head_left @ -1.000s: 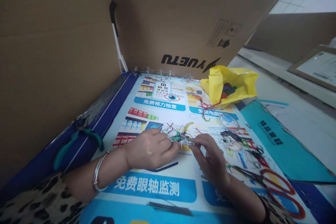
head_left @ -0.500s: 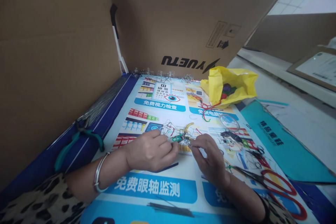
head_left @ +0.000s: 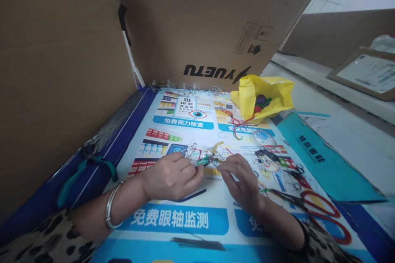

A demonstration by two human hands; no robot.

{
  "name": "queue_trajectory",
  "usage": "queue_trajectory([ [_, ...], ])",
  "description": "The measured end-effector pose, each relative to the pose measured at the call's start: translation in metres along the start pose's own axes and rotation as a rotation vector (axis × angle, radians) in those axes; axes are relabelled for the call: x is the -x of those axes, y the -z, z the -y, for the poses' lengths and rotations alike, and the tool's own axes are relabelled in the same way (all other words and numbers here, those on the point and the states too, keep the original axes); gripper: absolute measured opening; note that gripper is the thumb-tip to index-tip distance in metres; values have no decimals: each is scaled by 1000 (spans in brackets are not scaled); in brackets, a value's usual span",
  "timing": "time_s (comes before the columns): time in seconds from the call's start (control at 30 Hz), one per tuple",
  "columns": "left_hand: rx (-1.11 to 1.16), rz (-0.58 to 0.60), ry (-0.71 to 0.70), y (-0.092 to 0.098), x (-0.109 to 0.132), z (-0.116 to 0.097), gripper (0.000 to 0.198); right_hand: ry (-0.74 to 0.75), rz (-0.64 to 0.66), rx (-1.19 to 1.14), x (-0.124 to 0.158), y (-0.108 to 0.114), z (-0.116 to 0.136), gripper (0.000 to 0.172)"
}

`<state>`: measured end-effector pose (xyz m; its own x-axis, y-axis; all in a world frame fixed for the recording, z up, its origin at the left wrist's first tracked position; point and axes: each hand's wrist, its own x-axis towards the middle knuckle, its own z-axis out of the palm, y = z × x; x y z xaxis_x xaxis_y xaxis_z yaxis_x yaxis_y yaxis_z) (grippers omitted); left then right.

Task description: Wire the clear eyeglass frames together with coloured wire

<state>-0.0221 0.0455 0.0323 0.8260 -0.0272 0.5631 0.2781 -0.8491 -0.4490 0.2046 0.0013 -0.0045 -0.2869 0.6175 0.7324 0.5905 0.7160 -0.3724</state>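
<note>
Tangled silvery metal-wire bundle (head_left: 215, 158), frame centre | looks light, springy; hold edges | left hand (head_left: 174, 176), right hand (head_left: 241, 178): grips pinched on it

A shiny silver-coloured bangle (head_left: 108, 209) ringed the wrist of the left hand (head_left: 174, 176). Up the arm from the bangle, the left sleeve (head_left: 46, 240) was tan with dark leopard spots; right of the bangle, the right sleeve (head_left: 324, 244) bore the same print, edged in black.
</note>
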Motion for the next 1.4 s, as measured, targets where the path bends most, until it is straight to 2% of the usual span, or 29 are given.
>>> queue_trajectory([
  [0.4, 30, 24, 5, -5, 4, -1, 18, -6, -10, 40, -1, 1, 1, 25],
  [0.63, 71, 8, 57, -4, 4, -2, 19, -46, 5, -7, 0, -2, 0, 19],
  [0.9, 64, 10, 116, -7, 4, -3, 23, -71, 12, -29, 0, -4, 2, 20],
  [1.13, 14, 50, 137, -11, 7, -4, 26, -61, 43, -18, 2, -5, 2, 30],
  [1.4, 43, 54, 184, -11, 5, -8, 24, -82, 61, -52, 1, -5, 2, 27],
])
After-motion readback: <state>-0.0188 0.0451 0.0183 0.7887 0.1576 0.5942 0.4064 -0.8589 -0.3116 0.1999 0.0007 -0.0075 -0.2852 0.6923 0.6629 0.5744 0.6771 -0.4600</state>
